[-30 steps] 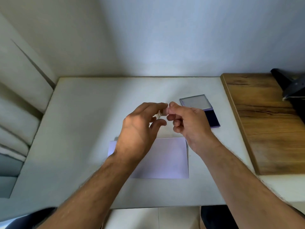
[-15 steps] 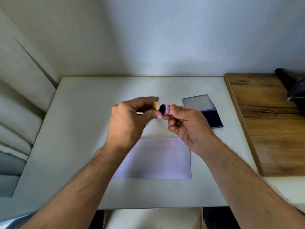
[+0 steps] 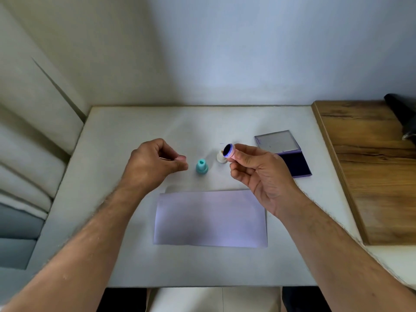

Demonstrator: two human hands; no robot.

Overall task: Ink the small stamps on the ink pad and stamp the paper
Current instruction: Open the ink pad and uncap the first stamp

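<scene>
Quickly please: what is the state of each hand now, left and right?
Left hand: closed in a pinch; whether it holds anything cannot be told.
Right hand: closed on the pink stamp, dark face up.

Both forearms are showing bare from the near edge of the view up to the wrists, with no sleeves covering them. Fine hair is running along the forearms. The left hand point(image 3: 155, 164) and the right hand point(image 3: 258, 174) are wearing no gloves, rings, watches or bands. A short, plain nail is showing on the left thumb.
</scene>
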